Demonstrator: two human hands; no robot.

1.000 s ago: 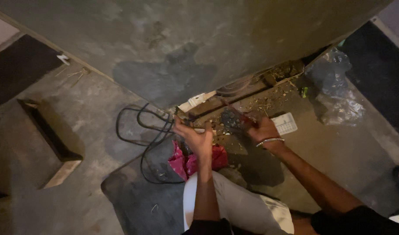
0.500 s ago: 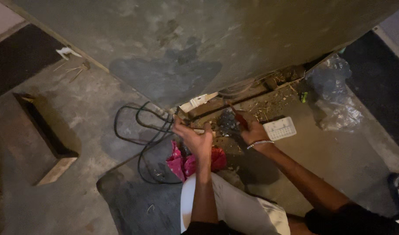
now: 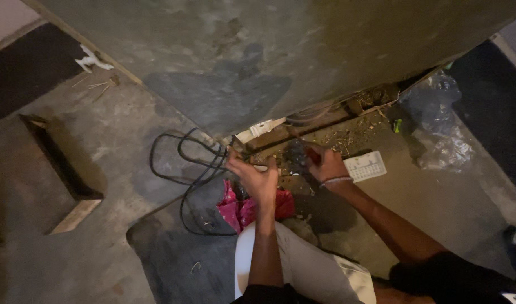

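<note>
My left hand (image 3: 253, 178) is at the foot of a concrete wall (image 3: 258, 50), fingers pinched on the end of a looped black cable (image 3: 182, 163) that trails off to the left. My right hand (image 3: 327, 164), with a thin bracelet on its wrist, is curled around a small dark tool with a red handle (image 3: 311, 154). It holds the tool against a dark lump of wiring (image 3: 294, 152) between the two hands. A crumpled pink bag (image 3: 241, 205) lies just below my left hand. The fingertips and the wiring are dim and partly hidden.
A white ribbed plastic block (image 3: 367, 166) lies right of my right hand. A white connector (image 3: 263, 128) and debris sit along the wall's base. A clear plastic bag (image 3: 441, 126) lies at the right, and a wooden frame (image 3: 63, 171) on the floor at the left.
Both hands have stayed at the wall's base. My right hand has shifted a little left toward the wiring, and the view has tilted slightly.
</note>
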